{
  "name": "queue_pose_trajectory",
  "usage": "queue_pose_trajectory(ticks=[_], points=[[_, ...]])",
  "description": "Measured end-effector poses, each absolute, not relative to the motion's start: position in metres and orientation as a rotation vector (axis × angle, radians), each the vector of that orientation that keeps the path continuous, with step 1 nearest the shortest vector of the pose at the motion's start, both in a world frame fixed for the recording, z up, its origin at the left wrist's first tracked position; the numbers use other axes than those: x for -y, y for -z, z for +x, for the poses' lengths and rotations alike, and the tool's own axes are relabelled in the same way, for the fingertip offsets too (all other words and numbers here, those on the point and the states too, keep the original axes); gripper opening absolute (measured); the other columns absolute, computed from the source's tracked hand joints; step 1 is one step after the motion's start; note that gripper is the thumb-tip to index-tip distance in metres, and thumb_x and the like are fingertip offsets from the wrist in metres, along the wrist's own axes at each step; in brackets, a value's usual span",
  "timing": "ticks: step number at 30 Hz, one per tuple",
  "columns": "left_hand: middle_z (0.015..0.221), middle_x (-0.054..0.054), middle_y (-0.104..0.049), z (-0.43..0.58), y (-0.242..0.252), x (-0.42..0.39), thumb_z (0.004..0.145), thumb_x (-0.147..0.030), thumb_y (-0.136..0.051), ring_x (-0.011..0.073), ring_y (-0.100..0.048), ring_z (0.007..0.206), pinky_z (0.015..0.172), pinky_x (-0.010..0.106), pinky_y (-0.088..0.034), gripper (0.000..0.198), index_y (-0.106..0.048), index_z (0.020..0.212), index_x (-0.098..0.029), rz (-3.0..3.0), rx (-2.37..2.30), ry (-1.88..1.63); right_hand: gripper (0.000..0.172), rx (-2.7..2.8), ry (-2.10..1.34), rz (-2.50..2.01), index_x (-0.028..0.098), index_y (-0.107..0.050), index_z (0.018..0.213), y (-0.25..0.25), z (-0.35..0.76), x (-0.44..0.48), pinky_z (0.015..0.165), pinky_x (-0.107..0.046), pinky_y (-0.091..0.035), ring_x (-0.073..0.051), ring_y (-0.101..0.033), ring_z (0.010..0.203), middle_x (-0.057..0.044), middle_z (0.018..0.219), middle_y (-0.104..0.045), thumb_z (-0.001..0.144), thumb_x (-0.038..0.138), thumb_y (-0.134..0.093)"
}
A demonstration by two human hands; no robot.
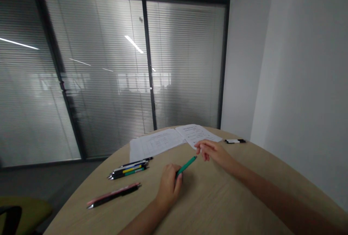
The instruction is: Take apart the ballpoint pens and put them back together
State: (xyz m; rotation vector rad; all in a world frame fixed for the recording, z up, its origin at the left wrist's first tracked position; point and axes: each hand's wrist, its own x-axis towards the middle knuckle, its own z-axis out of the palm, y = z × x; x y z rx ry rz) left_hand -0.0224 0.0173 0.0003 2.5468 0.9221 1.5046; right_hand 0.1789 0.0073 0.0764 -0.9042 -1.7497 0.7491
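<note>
Green pen is held in the left hand, its slim barrel closed in the fingers and angled up and to the right over a pale wood-grain table. Nothing is held by the right hand, whose fingers are loosely curled just beside the pen's far end, near the lower edge of a printed sheet. A second printed sheet is laid next to it. A cluster of pens is lined up left of the hands, a pink-and-black pen lies nearer, and two black-and-white pens are set by the far table edge. Behind the table, a glass partition with blinds is seen.
</note>
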Motion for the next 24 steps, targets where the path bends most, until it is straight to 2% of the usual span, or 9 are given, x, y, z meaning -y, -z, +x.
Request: queue_pose_trajectory(ticks=[2,5,9,15,24], points=[[0.069,0.005,-0.054,-0.022,-0.002,-0.016,0.082,-0.023,-0.034,0.0181,-0.049,0.066,0.061,0.030,-0.040,0.017,-0.050,0.078,-0.018,2.616,-0.884,-1.487,0.026,1.756,-0.714,-0.917,0.016,-0.057,0.085,-0.076,0.186,0.006,0.045,-0.022,-0.038,-0.008,-0.044,0.048,-0.001,0.070,-0.057,0.080,0.034,-0.040],[0.069,0.005,-0.054,-0.022,-0.005,-0.015,0.082,-0.022,-0.034,0.0178,-0.048,0.065,0.060,0.030,-0.040,0.015,-0.049,0.078,-0.018,2.666,-0.865,-1.475,0.017,1.869,-0.486,-0.993,0.018,-0.060,0.083,-0.075,0.189,0.026,0.051,-0.023,-0.040,-0.010,-0.047,0.054,-0.001,0.069,-0.057,0.075,0.028,-0.048],[0.068,0.004,-0.054,-0.023,-0.005,-0.013,0.080,-0.019,-0.035,0.0176,-0.048,0.064,0.059,0.029,-0.040,0.013,-0.048,0.079,-0.019,2.760,-0.842,-1.439,0.016,1.948,-0.271,-1.013,0.020,-0.059,0.087,-0.075,0.186,0.039,0.052,-0.022,-0.041,-0.011,-0.048,0.057,-0.003,0.078,-0.060,0.073,0.020,-0.051],[0.066,0.005,-0.055,-0.022,-0.003,-0.012,0.079,-0.018,-0.035,0.0179,-0.049,0.062,0.058,0.030,-0.040,0.014,-0.048,0.078,-0.019,2.842,-0.862,-1.438,0.009,2.001,-0.189,-0.941,0.020,-0.059,0.076,-0.074,0.184,0.032,0.053,-0.023,-0.040,-0.011,-0.048,0.057,-0.002,0.072,-0.057,0.076,0.021,-0.050],[0.065,0.004,-0.055,-0.021,-0.007,-0.008,0.079,-0.019,-0.036,0.0170,-0.050,0.061,0.057,0.029,-0.042,0.012,-0.048,0.077,-0.019,2.792,-0.877,-1.414,0.008,1.895,-0.208,-0.946,0.019,-0.055,0.071,-0.094,0.202,0.034,0.053,-0.024,-0.041,-0.012,-0.048,0.058,-0.002,0.070,-0.055,0.074,0.021,-0.048]])
